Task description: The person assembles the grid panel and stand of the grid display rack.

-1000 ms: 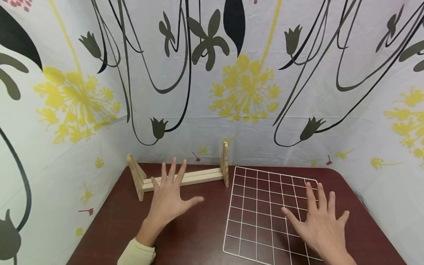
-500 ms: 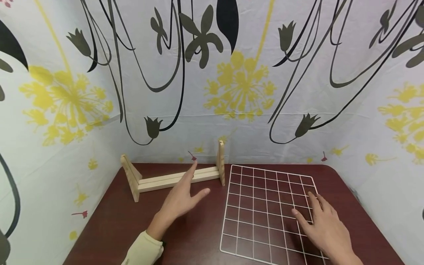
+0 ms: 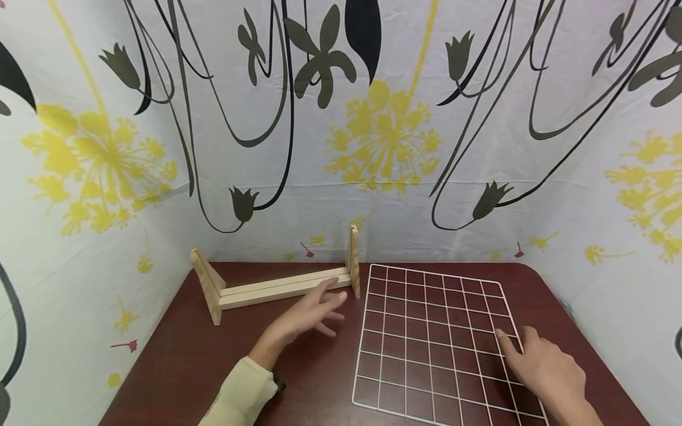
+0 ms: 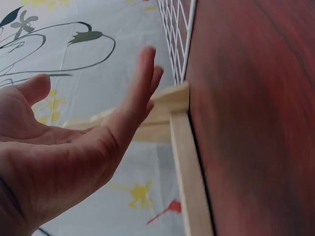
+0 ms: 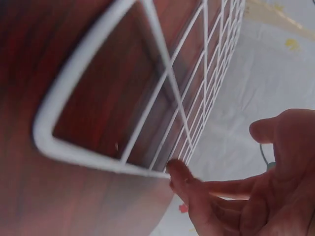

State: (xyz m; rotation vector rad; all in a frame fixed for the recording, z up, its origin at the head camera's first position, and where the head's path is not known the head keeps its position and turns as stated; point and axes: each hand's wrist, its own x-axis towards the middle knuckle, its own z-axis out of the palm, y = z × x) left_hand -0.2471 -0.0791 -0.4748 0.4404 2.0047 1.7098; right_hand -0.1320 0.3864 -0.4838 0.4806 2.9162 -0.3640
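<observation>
In the head view my left hand [image 3: 306, 316] hovers over the table just in front of a pale wooden stand [image 3: 282, 290] with two upright end pieces and a long crossbar. Its fingers are spread and loosely bent, holding nothing; the left wrist view shows the palm [image 4: 74, 147] with the stand [image 4: 184, 162] behind it. A white wire grid panel [image 3: 434, 340] lies flat on the right. My right hand [image 3: 546, 364] is at the grid's right edge, thumb over the wires. In the right wrist view its bent fingers [image 5: 197, 196] reach the grid's rim [image 5: 83, 155], while the thumb stays apart.
The dark red-brown table [image 3: 314, 384] extends in front of the stand and left of the grid. A white cloth [image 3: 394, 231] with printed flowers hangs behind the table and along both sides.
My left hand has turned and lowered toward the stand's right end, its fingers less spread. The right hand has moved down and right to the grid's edge, its fingers bending. The view shifted slightly.
</observation>
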